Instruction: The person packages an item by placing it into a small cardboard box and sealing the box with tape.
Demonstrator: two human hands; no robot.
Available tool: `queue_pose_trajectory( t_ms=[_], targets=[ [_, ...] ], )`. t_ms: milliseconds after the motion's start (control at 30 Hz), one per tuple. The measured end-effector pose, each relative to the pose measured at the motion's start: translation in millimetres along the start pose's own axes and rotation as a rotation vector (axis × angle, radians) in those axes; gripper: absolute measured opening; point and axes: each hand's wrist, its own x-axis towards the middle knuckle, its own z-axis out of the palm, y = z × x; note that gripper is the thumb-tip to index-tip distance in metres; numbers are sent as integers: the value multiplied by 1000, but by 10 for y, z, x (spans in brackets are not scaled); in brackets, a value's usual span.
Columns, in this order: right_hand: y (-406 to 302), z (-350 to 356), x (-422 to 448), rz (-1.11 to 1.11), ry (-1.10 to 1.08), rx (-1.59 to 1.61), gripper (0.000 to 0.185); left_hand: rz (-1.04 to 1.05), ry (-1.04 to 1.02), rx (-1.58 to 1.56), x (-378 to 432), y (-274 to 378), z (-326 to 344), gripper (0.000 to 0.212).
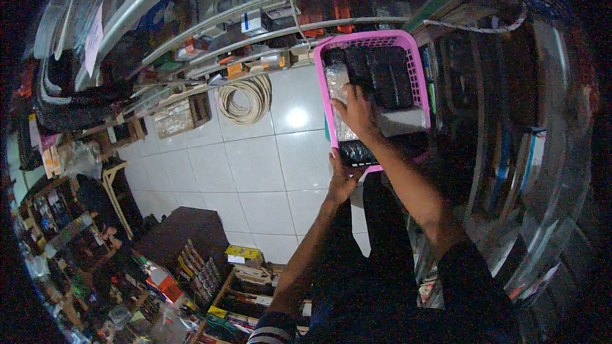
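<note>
A pink plastic basket (322, 76) stands before me, with black plastic-wrapped packages (389, 76) packed inside. Along its left side lies a pale package in clear wrap (338, 81), and another pale package (404, 122) lies crosswise below the black ones. My right hand (357, 110) reaches into the basket, fingers spread and bent over the left pale package; whether it grips it I cannot tell. At the basket's near left corner, my left hand (342, 184) holds the pink rim, beside a shiny black-wrapped package (356, 152).
Glass shelves with small boxes (254, 22) run behind the basket. A coil of beige cable (245, 100) and a worn box (174, 119) lie on the white tiled floor (251, 162). A dark cabinet (186, 229) and a wooden rack of goods (229, 286) stand at lower left.
</note>
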Motion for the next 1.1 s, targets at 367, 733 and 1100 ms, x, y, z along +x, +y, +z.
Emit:
queue_pose_trajectory(
  t_ms=[367,733,1100],
  targets=[
    [15,-106,127,-208,8,-311,40,-142,-70,165,-58,323,-98,117],
    [-65,155,26,-187,-94,-338,60,-301,-60,58,-121,101,-113,121],
    [-202,85,-142,-239,-116,-288,75,-84,-46,373,-66,-114,-128,118]
  ],
)
